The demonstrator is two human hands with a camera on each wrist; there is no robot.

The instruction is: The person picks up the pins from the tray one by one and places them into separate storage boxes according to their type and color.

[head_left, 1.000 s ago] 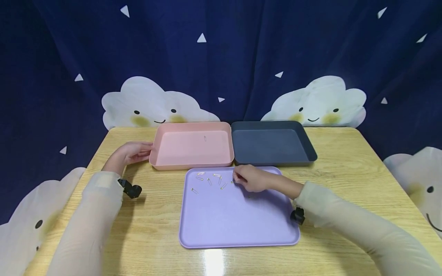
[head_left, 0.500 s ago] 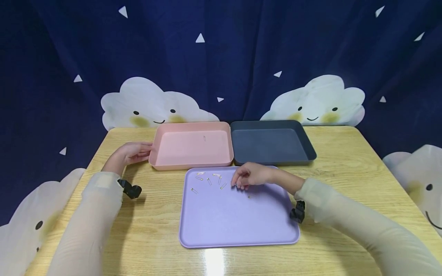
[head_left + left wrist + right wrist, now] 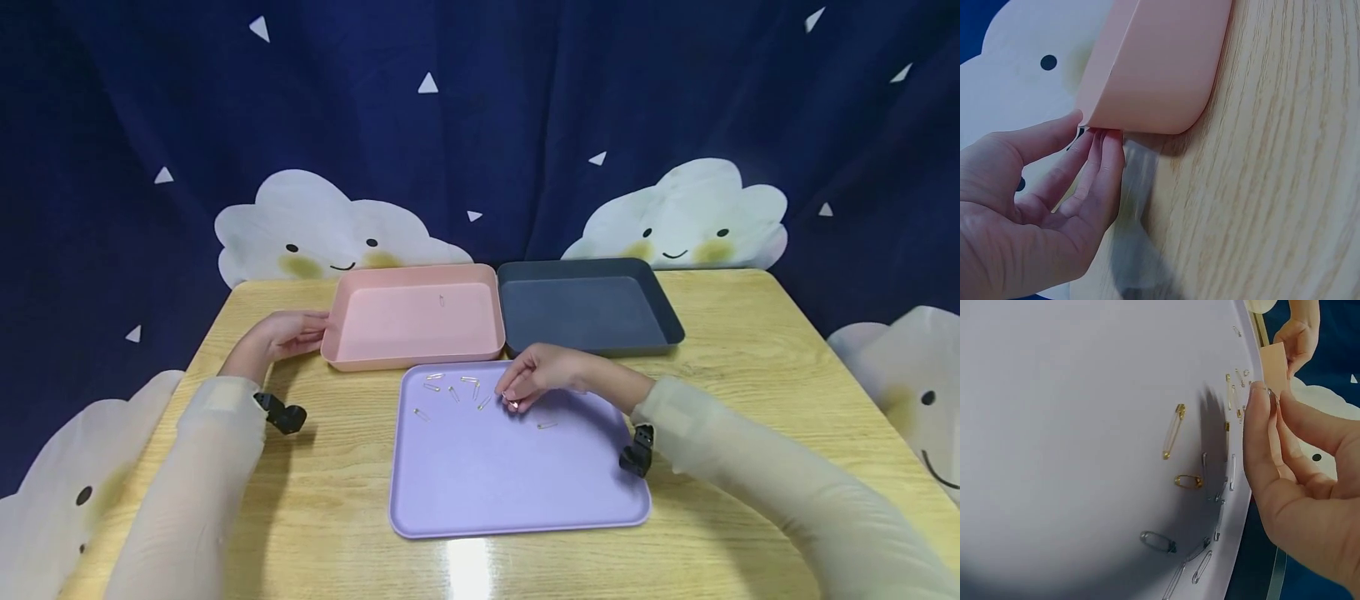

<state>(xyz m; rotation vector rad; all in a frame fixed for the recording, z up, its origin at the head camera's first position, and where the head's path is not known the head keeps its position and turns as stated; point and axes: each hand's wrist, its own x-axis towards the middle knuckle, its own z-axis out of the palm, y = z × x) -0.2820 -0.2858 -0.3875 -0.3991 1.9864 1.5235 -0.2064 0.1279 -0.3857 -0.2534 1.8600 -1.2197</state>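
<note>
My right hand [image 3: 538, 379] is over the upper part of the lavender tray [image 3: 517, 492], pinching a small safety pin [image 3: 1272, 395] between thumb and fingertips. Most of that pin is hidden by the fingers. Several gold and silver safety pins [image 3: 453, 394] lie scattered at the tray's upper left. A gold-ended safety pin [image 3: 547, 426] lies just below the hand. At the far left, my left hand [image 3: 294, 332] touches the outer left end of the pink tray [image 3: 1147, 103] with extended fingers, the thumb tip right at its rim. One safety pin [image 3: 442, 301] lies inside the pink tray.
A dark blue tray [image 3: 585, 312] stands against the pink tray's right side, both behind the lavender one. All are on a pale wooden table [image 3: 322, 492]. A navy curtain [image 3: 510, 108] with clouds and white triangles hangs behind.
The right hand has come up off the lavender tray with a safety pin between its fingertips. The safety pin below it shows more fully. The left hand keeps its place at the pink tray.
</note>
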